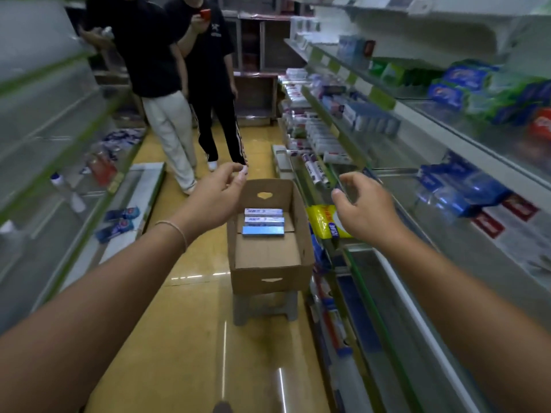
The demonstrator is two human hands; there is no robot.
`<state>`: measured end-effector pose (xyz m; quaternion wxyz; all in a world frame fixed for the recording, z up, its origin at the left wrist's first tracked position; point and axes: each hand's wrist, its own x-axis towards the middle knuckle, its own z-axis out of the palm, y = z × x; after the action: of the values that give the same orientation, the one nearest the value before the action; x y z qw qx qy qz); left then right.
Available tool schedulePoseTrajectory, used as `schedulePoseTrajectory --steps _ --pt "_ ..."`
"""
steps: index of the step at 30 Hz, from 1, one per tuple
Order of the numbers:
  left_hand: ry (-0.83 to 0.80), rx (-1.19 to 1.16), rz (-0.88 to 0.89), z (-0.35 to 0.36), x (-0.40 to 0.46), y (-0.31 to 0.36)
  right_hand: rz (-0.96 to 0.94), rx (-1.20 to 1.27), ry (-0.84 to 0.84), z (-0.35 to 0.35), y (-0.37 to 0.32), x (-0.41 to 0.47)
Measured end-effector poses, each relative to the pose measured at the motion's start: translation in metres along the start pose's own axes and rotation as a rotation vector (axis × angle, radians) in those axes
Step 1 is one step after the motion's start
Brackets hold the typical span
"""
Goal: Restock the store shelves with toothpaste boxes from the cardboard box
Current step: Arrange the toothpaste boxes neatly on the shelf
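Note:
An open cardboard box (269, 275) stands on a small grey stool (265, 307) in the aisle, close to the right-hand shelves (396, 204). At its far end lie three blue and white toothpaste boxes (263, 222), side by side. My left hand (219, 193) hovers above the far left rim of the cardboard box, fingers curled and apart, holding nothing. My right hand (362, 207) is stretched toward the right-hand shelves, fingers spread. A blurred dark blue edge shows at its fingertips; nothing is clearly gripped.
Two people (167, 84) stand in the aisle beyond the cardboard box. A yellow packet (323, 220) lies on a shelf right beside the box. Toothpaste stock (316, 138) fills the right shelves further back. Glass shelves on the left (59, 162) hold a few items.

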<state>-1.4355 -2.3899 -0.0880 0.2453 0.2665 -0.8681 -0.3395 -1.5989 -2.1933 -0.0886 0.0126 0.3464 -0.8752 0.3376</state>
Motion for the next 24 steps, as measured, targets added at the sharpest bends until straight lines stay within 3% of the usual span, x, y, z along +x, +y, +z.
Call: schedulePoseTrajectory --steps 12,24 --pt "-0.098 -0.053 -0.116 -0.012 0.128 -0.107 0.191 0.050 -0.027 0.105 -0.010 0.105" --pt "-0.222 -0.111 -0.327 0.091 0.229 -0.193 0.337 0.066 -0.160 0.204 0.071 0.188"
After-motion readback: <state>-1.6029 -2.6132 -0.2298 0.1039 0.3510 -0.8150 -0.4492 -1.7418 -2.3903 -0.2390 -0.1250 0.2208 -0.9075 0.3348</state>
